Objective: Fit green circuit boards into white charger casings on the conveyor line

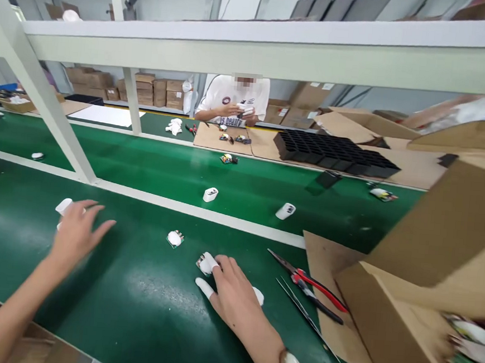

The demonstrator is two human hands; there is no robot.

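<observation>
My left hand (74, 232) is over the left part of the green bench, its fingers spread and thumb apart. Just beyond its fingers lies a white plastic housing (63, 206), partly covered by them. White finger cots cover the thumb and index finger of my right hand (236, 293). That index fingertip touches a small circuit board with a white top (206, 264), while the thumb stays apart from it. A similar circuit board (175, 238) lies between my hands. Beside the right hand, a white piece (258, 296) is mostly hidden.
Red-and-black long-nose pliers (313, 288) and tweezers (305, 315) lie right of my right hand. An open cardboard box (382, 321) holds several boards. White housings (210, 194) rest on the green belt (163, 169). Across it, a person (236, 102) handles a white part near black trays (333, 151).
</observation>
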